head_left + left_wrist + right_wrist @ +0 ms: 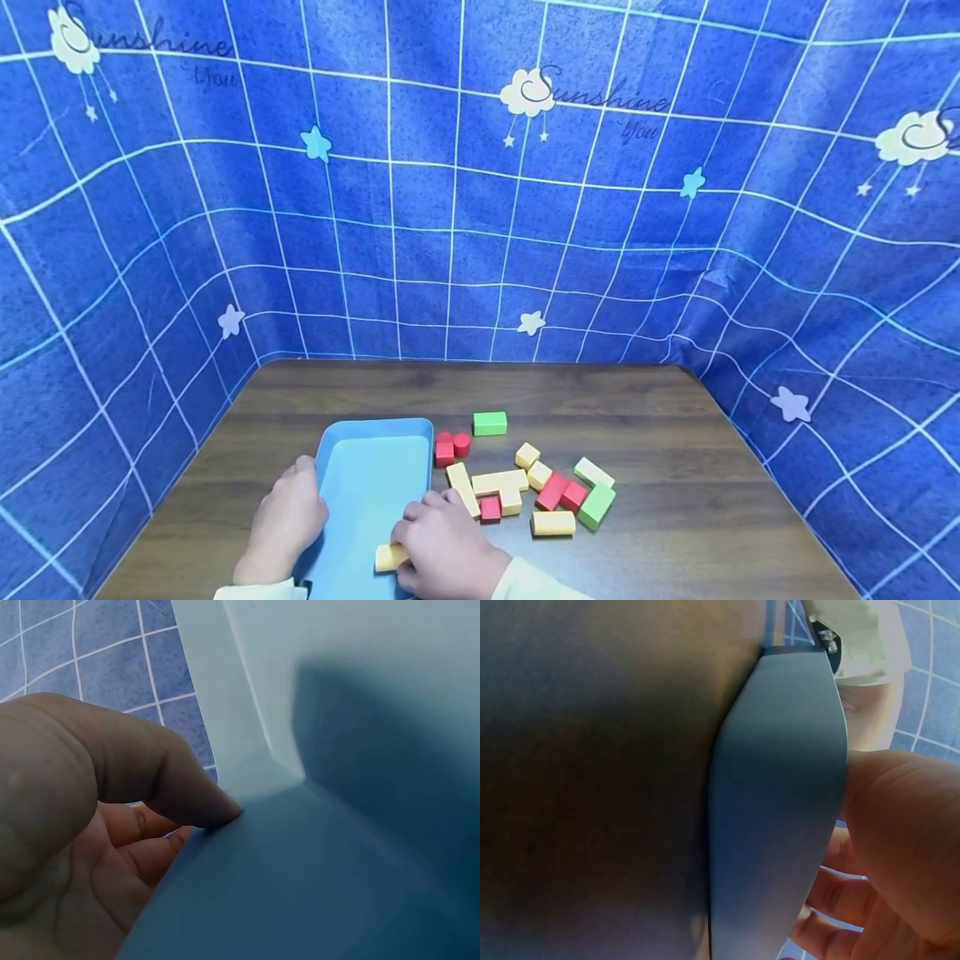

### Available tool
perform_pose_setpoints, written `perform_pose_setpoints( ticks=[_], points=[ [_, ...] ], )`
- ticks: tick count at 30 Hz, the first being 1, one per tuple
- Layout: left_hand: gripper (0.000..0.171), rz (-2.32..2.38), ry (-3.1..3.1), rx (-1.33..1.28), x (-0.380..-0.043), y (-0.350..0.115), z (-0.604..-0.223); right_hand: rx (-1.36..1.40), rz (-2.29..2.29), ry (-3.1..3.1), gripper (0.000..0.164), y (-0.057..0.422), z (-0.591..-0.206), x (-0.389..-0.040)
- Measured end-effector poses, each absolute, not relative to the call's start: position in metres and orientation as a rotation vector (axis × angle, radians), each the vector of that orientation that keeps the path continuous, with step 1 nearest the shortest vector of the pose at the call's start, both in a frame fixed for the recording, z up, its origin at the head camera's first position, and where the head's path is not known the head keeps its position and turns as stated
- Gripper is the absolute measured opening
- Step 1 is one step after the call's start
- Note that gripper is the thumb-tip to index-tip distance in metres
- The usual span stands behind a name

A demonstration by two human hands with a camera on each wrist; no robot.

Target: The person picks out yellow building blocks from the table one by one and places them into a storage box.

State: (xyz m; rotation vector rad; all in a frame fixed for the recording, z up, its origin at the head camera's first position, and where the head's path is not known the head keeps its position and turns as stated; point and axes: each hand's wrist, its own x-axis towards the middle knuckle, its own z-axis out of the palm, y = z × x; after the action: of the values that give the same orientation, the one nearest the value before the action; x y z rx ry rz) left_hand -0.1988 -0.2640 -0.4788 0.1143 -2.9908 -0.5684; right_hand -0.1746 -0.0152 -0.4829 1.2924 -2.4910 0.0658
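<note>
A blue tray point(372, 479) lies on the left of the table. My left hand point(287, 517) grips its left wall; in the left wrist view the thumb point(191, 784) presses the inner side and the other fingers curl outside. Over the tray's near right part, my right hand point(450, 546) pinches a yellow cylinder block point(389, 557), whose left end sticks out. The block does not show in the right wrist view, where the hand point(885, 855) appears beyond the tray's outer wall point(776, 787). The fingertips of the right hand are mostly hidden.
Right of the tray lie loose blocks: several red ones point(444, 453), a long yellow block point(499, 482), another yellow cylinder point(552, 524), a green block point(597, 506), a pale green one point(594, 472). Farther back is a green block point(490, 423). A blue curtain point(480, 208) encloses the wooden table point(675, 467).
</note>
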Motion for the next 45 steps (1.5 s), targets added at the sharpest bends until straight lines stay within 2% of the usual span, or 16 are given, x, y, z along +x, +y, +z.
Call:
perform_pose_setpoints(
  ticks=[14,23,31,45],
  points=[
    [0.050,-0.562,-3.007,0.171,-0.198,-0.265,-0.480,1.255,0.045,-2.509,0.015,-0.018,-0.483,-0.172],
    [0.051,-0.563,-2.995,0.157,-0.199,-0.266,-0.481,1.258,0.198,-2.512,0.026,-0.012,-0.473,-0.172],
    [0.051,-0.570,-3.003,0.154,-0.199,-0.266,-0.480,1.149,0.471,-2.508,0.028,-0.001,-0.467,-0.178],
    [0.054,-0.567,-3.001,0.139,-0.199,-0.267,-0.480,0.932,0.539,-2.529,0.026,0.019,-0.474,-0.191]
  ],
)
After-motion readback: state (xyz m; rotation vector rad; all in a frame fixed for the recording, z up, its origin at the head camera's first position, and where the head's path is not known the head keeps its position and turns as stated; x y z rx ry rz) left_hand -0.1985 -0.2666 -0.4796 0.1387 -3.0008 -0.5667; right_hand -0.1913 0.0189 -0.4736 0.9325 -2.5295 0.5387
